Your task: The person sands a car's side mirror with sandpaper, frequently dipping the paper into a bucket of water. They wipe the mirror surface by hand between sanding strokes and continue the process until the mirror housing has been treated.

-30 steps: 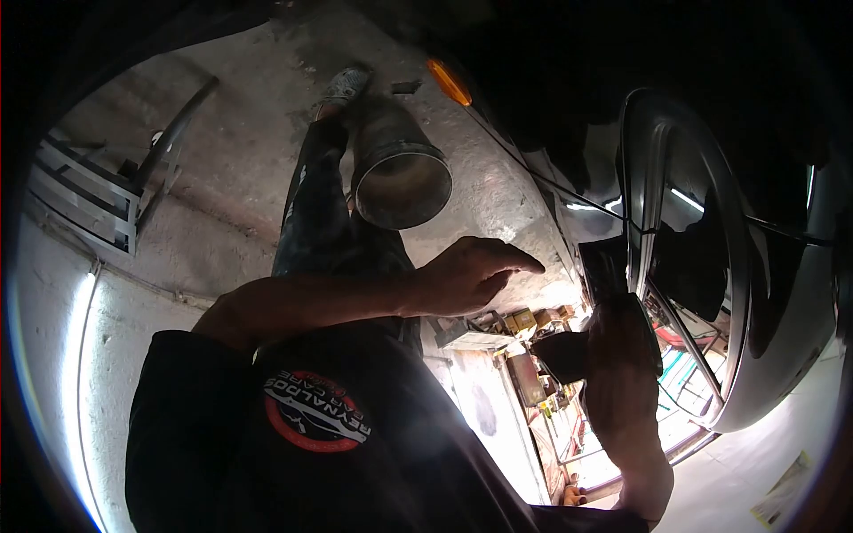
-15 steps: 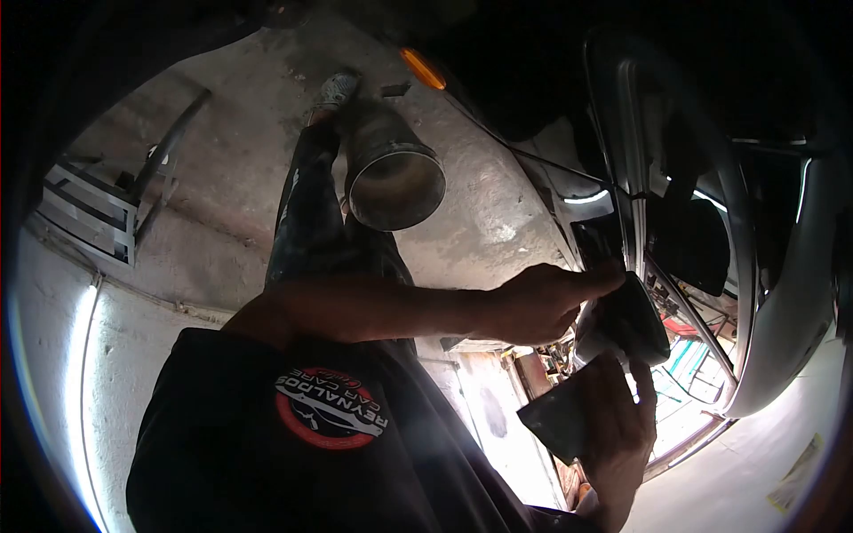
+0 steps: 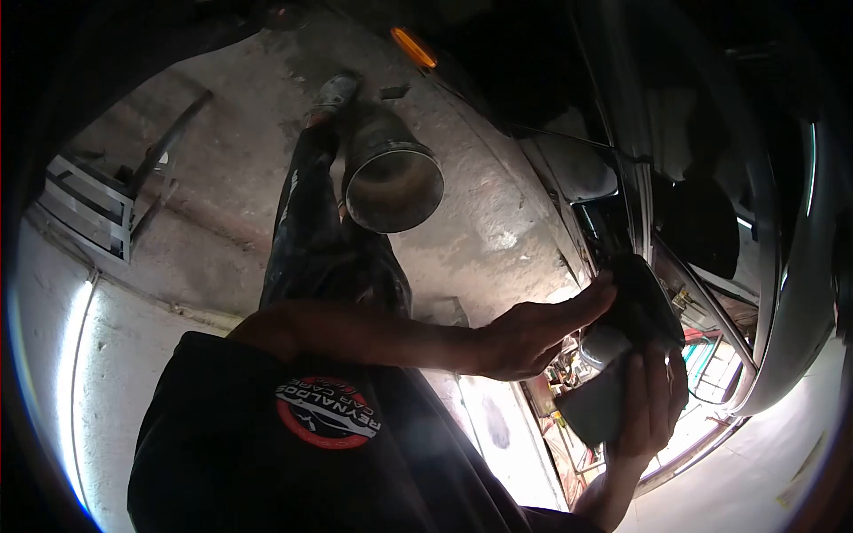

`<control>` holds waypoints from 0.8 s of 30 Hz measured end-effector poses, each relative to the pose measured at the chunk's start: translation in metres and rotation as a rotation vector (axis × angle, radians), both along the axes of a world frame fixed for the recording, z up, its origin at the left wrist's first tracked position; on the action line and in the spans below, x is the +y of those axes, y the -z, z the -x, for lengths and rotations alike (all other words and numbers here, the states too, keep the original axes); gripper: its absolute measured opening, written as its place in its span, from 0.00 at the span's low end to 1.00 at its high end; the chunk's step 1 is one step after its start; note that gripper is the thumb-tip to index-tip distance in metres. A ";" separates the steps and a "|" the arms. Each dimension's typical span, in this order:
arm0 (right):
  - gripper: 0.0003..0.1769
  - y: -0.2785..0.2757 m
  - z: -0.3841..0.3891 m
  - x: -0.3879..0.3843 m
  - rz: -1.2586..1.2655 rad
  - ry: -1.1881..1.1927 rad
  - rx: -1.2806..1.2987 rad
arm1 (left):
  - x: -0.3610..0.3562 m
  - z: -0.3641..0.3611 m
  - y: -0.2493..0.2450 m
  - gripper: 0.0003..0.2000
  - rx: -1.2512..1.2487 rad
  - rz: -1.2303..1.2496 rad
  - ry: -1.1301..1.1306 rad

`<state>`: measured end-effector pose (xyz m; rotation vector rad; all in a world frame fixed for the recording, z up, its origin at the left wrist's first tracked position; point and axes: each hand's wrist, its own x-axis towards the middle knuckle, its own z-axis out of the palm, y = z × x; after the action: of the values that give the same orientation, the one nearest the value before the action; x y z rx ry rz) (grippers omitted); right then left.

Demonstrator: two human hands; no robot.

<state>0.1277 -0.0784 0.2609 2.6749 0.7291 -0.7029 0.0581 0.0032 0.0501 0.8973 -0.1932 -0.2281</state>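
Note:
A dark side mirror (image 3: pixel 641 298) juts from the black car door. My left hand (image 3: pixel 533 338) reaches across from the left, its fingers stretched out and the tips at the mirror's near edge. Below it, my right hand (image 3: pixel 653 395) has its fingers raised against the lower end of the mirror. A stiff dark grey-green sheet that looks like sandpaper (image 3: pixel 591 407) is held in that hand, one corner sticking out to the left. The palm side of my right hand is partly hidden by the sheet.
An open round metal bucket (image 3: pixel 395 188) stands on the concrete floor (image 3: pixel 498 209) by my leg. A grey metal frame (image 3: pixel 93 204) is at the left wall. The car's window frame (image 3: pixel 711 311) runs down the right; an orange marker light (image 3: pixel 414 48) shows above.
Both hands have shifted slightly in view along with the mirror. The left hand's fingers have straightened more, and the sheet in the right hand has moved right.

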 end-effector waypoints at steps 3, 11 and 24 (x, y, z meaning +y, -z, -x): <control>0.20 0.012 -0.004 -0.015 0.091 -0.079 0.050 | -0.002 0.011 0.001 0.53 0.046 0.040 0.086; 0.25 0.022 -0.027 -0.015 0.046 -0.190 0.156 | 0.027 0.001 0.033 0.37 0.152 -0.139 0.110; 0.20 0.046 -0.019 -0.009 -0.032 -0.179 0.088 | 0.053 -0.026 0.045 0.26 0.234 -0.144 0.108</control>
<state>0.1464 -0.0873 0.2146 2.5784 0.9959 -0.7712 0.0841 0.0565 0.0050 0.9953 -0.0075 -0.4491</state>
